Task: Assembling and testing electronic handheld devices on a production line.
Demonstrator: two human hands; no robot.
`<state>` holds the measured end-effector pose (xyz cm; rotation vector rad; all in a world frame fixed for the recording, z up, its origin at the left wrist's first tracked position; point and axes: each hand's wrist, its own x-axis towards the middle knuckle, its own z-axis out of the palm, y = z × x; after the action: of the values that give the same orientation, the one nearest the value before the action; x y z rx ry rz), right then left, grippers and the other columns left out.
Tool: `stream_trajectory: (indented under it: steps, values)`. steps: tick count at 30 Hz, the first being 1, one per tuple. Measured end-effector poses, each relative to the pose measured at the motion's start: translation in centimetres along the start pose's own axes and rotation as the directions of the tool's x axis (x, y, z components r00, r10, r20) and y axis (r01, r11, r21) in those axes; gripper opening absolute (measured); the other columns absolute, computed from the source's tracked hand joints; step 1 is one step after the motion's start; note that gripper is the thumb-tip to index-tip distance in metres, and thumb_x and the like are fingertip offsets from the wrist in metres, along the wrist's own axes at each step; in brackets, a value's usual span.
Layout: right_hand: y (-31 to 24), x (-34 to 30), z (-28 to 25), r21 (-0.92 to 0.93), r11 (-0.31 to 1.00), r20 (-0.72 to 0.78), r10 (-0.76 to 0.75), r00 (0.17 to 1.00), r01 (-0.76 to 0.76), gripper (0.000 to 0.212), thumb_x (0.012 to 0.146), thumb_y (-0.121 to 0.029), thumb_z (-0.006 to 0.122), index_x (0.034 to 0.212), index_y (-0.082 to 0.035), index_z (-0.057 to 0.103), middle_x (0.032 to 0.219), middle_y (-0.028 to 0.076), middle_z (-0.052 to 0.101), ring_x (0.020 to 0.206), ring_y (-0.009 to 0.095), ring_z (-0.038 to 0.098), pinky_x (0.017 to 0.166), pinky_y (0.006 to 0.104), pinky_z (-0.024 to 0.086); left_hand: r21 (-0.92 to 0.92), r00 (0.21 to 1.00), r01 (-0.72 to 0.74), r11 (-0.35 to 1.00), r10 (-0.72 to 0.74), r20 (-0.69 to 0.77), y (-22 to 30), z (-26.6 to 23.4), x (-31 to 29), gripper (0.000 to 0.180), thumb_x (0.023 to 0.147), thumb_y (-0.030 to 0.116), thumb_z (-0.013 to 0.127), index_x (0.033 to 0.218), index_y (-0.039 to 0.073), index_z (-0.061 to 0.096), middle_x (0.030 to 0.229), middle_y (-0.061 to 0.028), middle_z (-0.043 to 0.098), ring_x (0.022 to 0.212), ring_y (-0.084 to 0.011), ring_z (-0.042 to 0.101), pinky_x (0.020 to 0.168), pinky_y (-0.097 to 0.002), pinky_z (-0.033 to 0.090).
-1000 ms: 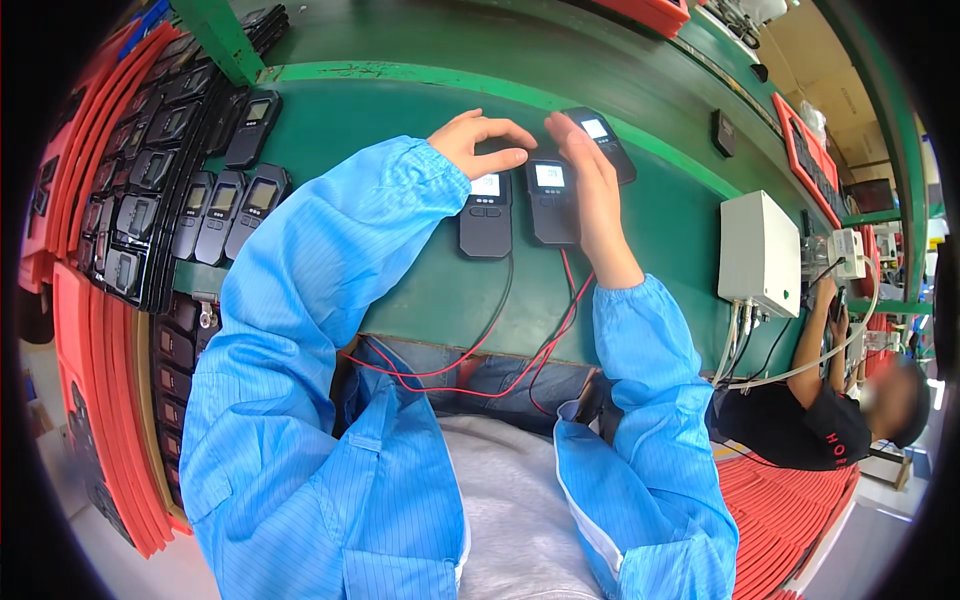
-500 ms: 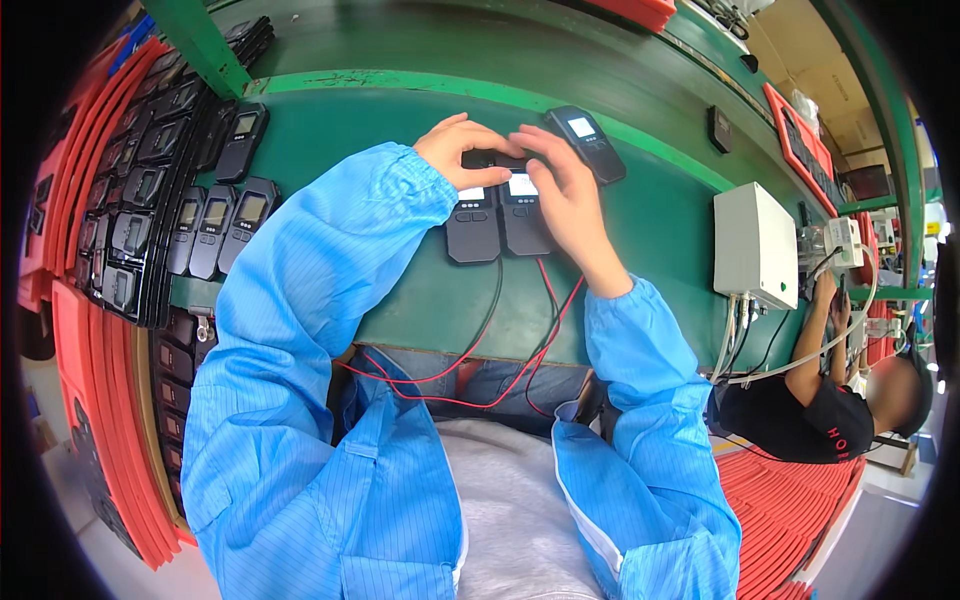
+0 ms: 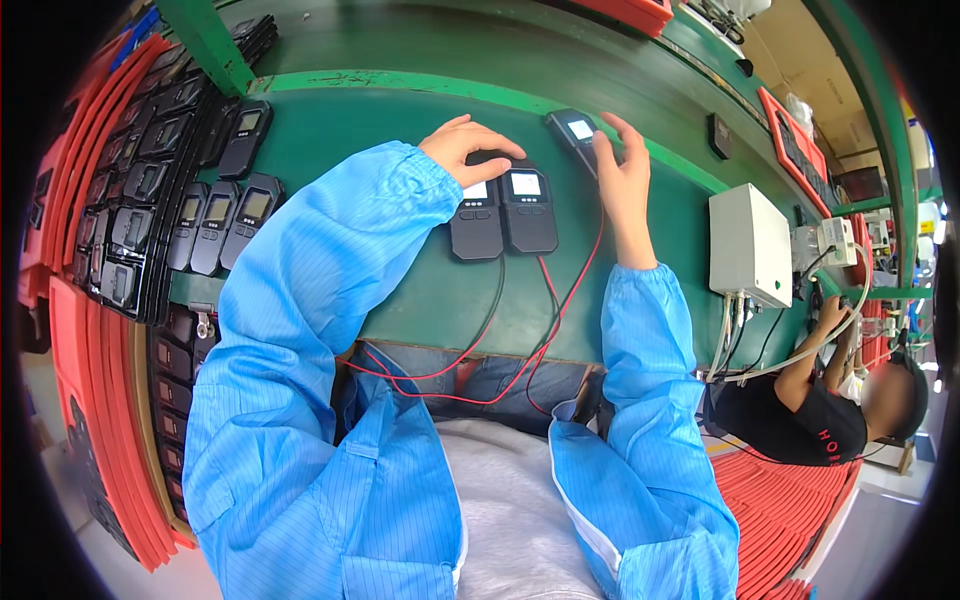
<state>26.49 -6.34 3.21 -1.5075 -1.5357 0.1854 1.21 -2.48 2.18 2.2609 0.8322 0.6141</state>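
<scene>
Two black handheld devices with lit white screens lie side by side on the green bench: a left device (image 3: 476,228) and a middle device (image 3: 529,218). My left hand (image 3: 462,150) curls round the far end of the left device, thumb over its top and fingers along the far edge, partly hiding its screen. To the right, a third lit device (image 3: 573,132) lies at a slant by the green rail. My right hand (image 3: 625,175) grips its right side, covering part of it. Red and black wires (image 3: 548,330) run from the devices toward my lap.
Several similar devices (image 3: 213,225) stand at the left beside stacked black trays (image 3: 133,235) and red trays (image 3: 100,400). A white box (image 3: 750,245) with cables sits at the right, near a co-worker (image 3: 800,410). A green rail (image 3: 400,82) crosses the bench's far side.
My right hand has moved right, from the middle device to the slanted third one, uncovering the middle screen. My left hand has barely moved.
</scene>
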Motion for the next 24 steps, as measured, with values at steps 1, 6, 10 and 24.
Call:
stream_trajectory:
  steps: [1,6,10,24]
  values:
    - [0.3,0.1,-0.1,0.026,0.999,-0.007,0.035,0.999,-0.034,0.033,0.088,-0.020,0.063,0.119,-0.008,0.062,0.122,0.014,0.059,0.107,0.025,0.056,0.089,0.0357,0.047,-0.001,1.000,-0.001,1.000,0.001,0.006,0.1,-0.1,0.0,0.028,0.092,0.026,0.057,0.116,0.017,0.066,0.114,-0.0060,0.066,0.116,-0.0226,0.055,0.117,-0.0503,0.017]
    - [0.6,0.0,0.2,-0.058,0.996,0.029,0.074,0.997,-0.072,0.036,0.088,-0.021,0.063,0.121,-0.008,0.062,0.117,0.014,0.061,0.104,0.023,0.059,0.087,0.0356,0.048,0.008,1.000,0.008,1.000,-0.009,0.020,0.1,-0.2,0.0,0.027,0.092,0.024,0.058,0.117,0.015,0.065,0.115,-0.0051,0.066,0.115,-0.0216,0.055,0.117,-0.0499,0.015]
    - [0.3,-0.2,0.2,-0.086,0.979,0.031,0.188,0.982,-0.185,0.038,0.087,-0.026,0.063,0.121,-0.009,0.062,0.114,0.014,0.063,0.099,0.024,0.062,0.087,0.0366,0.048,0.014,1.000,0.008,1.000,-0.008,0.018,0.1,-0.1,0.1,0.027,0.092,0.023,0.057,0.117,0.015,0.065,0.115,-0.0043,0.066,0.115,-0.0213,0.055,0.117,-0.0495,0.015]
    - [-0.9,-0.7,0.3,-0.230,0.966,0.113,0.150,0.982,-0.121,0.046,0.087,-0.037,0.061,0.127,-0.014,0.058,0.120,0.014,0.060,0.115,0.027,0.054,0.100,0.0395,0.038,0.013,1.000,-0.003,1.000,0.003,0.007,0.1,0.0,0.0,0.028,0.092,0.016,0.054,0.118,0.015,0.064,0.114,-0.0032,0.066,0.113,-0.0208,0.056,0.117,-0.0503,0.015]
